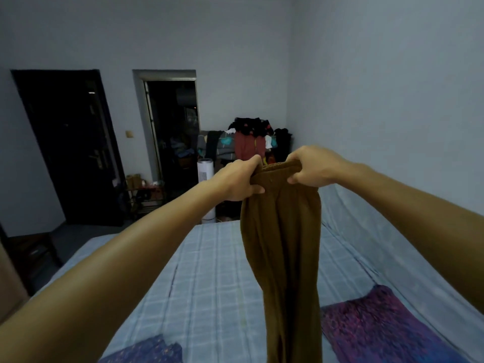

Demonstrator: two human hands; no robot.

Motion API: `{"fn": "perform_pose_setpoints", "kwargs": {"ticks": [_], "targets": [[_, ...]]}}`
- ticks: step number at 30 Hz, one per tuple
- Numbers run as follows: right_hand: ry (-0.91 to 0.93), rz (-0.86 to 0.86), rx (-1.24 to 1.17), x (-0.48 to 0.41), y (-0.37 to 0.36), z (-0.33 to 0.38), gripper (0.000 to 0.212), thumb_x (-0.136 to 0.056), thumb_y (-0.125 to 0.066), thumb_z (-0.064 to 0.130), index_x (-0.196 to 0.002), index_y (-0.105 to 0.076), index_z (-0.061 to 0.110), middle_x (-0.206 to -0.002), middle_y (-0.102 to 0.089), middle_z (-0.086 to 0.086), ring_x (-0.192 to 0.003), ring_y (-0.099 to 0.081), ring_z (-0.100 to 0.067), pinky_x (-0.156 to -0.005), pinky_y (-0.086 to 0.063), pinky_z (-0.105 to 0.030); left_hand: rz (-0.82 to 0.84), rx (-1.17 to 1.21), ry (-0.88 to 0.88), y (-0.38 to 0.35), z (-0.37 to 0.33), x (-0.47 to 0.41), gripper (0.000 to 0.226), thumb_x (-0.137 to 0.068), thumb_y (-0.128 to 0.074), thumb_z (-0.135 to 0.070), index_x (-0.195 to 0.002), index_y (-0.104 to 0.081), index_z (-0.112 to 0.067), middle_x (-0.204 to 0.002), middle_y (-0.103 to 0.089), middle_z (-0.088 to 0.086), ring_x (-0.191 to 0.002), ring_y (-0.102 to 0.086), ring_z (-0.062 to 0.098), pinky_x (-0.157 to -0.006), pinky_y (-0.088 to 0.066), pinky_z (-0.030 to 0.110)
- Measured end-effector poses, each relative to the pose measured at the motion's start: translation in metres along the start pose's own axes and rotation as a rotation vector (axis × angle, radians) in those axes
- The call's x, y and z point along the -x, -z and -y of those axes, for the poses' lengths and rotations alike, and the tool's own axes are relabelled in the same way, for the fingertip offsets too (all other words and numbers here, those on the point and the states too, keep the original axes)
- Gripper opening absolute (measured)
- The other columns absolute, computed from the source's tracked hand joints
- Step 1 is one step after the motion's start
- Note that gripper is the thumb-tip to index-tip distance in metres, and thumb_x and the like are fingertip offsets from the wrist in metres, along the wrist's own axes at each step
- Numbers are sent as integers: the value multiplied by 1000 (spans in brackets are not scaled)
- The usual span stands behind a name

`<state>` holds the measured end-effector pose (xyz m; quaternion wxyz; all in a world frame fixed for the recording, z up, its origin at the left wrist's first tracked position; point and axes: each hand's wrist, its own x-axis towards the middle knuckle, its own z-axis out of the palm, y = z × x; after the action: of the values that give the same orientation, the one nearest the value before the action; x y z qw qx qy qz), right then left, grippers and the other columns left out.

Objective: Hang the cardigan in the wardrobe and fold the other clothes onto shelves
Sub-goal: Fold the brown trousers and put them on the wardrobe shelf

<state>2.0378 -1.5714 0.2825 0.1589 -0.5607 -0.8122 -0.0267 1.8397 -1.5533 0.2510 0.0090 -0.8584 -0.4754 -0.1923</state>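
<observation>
A pair of brown trousers [282,244] hangs straight down in front of me over the bed. My left hand [237,180] grips the left end of the elastic waistband, and my right hand [313,167] grips its right end. The legs fall together past the bottom of the view. On the bed lie a purple-pink patterned garment [379,326] at the lower right and a dark blue patterned garment [146,352] at the lower left. No wardrobe or cardigan can be made out.
The bed [209,271] has a light blue checked sheet. Beyond its foot stand a white air purifier [205,176] and a pile of clothes [251,137]. A dark door [70,148] and an open doorway [172,127] are at the back left.
</observation>
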Motion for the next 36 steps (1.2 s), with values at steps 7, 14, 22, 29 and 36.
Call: {"fn": "perform_pose_setpoints", "kwargs": {"ticks": [7,14,22,29,36], "targets": [[-85,-224,287,-118,10,-38,23,-84,-66,32,-104,-62,21,-103,-65,-6,-94,-60,-28,-68,-42,-32,-237,-158,25,15,42,-126,23,-84,-66,-21,-106,-59,-16,-108,-62,6,-100,-58,28,-76,-47,38],[18,-647,447,-174,48,-57,15,-88,-57,15,-102,-61,14,-99,-66,-14,-89,-62,-36,-66,-41,-35,-617,-142,0,50,54,-195,16,-86,-58,-13,-102,-57,-10,-99,-64,10,-93,-58,32,-78,-47,41],[238,-742,470,-115,14,-37,18,-92,-51,17,-105,-60,9,-93,-66,-17,-79,-61,-39,-59,-47,-40,-546,-145,55,40,30,-110,19,-82,-57,-12,-99,-51,-11,-98,-60,11,-92,-54,33,-67,-33,34],[306,-622,264,21,-128,5,25,-88,-51,24,-106,-64,14,-90,-67,-14,-74,-63,-37,-61,-47,-40,-189,-179,136,-54,2,64,29,-71,-58,-12,-90,-38,-17,-77,-50,4,-81,-53,33,-83,-36,40],[211,-306,-4,197,-293,37,24,-74,-55,24,-92,-68,13,-76,-66,-9,-61,-62,-34,-51,-46,-36,266,-196,172,-211,-18,226,38,-84,-61,-32,-112,-45,-11,-106,-63,14,-97,-58,37,-73,-37,38]]}}
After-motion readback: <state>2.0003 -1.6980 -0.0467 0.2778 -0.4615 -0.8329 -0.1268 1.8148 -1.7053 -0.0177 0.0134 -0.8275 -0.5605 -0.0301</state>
